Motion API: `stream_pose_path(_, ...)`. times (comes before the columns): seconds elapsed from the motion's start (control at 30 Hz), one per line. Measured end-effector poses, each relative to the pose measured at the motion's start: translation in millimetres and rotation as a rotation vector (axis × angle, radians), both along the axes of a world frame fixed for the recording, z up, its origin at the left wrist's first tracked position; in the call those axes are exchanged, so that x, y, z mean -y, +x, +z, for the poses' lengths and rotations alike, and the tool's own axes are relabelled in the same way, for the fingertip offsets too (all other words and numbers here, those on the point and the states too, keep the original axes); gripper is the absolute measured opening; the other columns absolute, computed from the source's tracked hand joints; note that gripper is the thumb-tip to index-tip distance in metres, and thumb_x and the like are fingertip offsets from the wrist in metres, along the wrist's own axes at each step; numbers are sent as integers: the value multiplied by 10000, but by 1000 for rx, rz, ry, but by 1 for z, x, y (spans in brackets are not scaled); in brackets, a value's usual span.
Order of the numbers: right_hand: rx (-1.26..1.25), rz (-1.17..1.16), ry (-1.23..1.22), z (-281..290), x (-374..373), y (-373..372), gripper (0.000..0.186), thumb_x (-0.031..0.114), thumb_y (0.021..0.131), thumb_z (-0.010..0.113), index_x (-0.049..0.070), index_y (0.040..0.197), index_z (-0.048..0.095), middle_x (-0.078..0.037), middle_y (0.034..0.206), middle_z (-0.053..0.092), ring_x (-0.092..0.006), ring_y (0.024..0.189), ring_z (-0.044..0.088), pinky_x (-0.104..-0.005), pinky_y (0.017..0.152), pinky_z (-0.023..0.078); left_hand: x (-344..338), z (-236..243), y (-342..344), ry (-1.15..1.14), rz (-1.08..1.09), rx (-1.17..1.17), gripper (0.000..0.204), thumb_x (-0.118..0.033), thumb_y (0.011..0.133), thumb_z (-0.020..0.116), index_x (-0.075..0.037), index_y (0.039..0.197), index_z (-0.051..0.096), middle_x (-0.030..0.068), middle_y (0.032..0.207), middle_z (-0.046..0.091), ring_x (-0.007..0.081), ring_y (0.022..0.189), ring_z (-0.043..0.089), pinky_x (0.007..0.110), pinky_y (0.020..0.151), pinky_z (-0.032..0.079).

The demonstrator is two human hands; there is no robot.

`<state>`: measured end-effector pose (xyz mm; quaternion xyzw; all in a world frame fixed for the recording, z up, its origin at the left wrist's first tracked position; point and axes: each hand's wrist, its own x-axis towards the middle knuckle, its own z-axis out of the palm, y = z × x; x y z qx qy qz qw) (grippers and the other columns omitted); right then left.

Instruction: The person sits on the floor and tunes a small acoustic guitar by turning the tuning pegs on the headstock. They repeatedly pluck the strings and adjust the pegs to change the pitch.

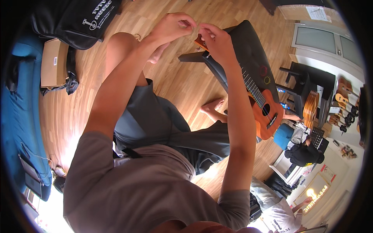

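My left hand [175, 28] is raised over the floor at the top, its fingers curled into a pinch. Close beside it, my right hand [218, 42] also has thumb and fingers pinched together. The fingertips of both hands nearly meet; anything between them is too small to make out. An orange-brown ukulele [269, 123] lies along a black padded bench [248, 44], its body at the near end. Its headstock [200, 42] shows just under my right hand, and my right forearm covers part of its neck.
A blue couch [21, 105], a cardboard box [54, 64] and a black bag [74, 23] are at the left. On the right stand black furniture [311, 75], another wooden instrument [311, 108] and several wall-hung ukuleles. Two other people are at lower right.
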<state>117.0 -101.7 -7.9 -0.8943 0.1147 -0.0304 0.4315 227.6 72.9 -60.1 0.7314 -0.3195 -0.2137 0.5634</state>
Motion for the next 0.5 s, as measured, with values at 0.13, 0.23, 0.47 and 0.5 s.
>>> stream_pose_path(0.13,-96,-49,45,6,-14,13,342,277,981,721,22,1208,731,-146,939,769,-185,822,741,-315,749,582,-1,-10,6,-65,-24,-121,222,-85,925,675,-31,1130,741,60,1132,739,194,1083,700,331,964,554)
stream_pose_path(0.23,-63,-36,-30,-2,-6,18,327,298,965,744,33,1157,767,-105,861,754,-139,755,693,-298,700,553,1,-14,10,-181,-81,-253,231,-85,941,703,-18,1161,726,69,1141,737,183,1107,685,333,990,542)
stream_pose_path(0.47,-111,-47,61,-3,12,17,303,321,908,818,67,1073,819,-18,749,701,-75,678,583,-267,635,485,1,-15,9,-347,-138,-465,322,-168,952,769,-25,1230,692,87,1146,731,187,1154,665,337,1046,504)
stream_pose_path(0.5,-100,-51,82,-3,12,16,298,317,902,826,71,1071,821,-6,740,687,-71,670,567,-264,624,472,0,-14,7,-357,-154,-499,332,-176,952,770,-27,1238,688,91,1148,730,190,1164,661,340,1051,500)
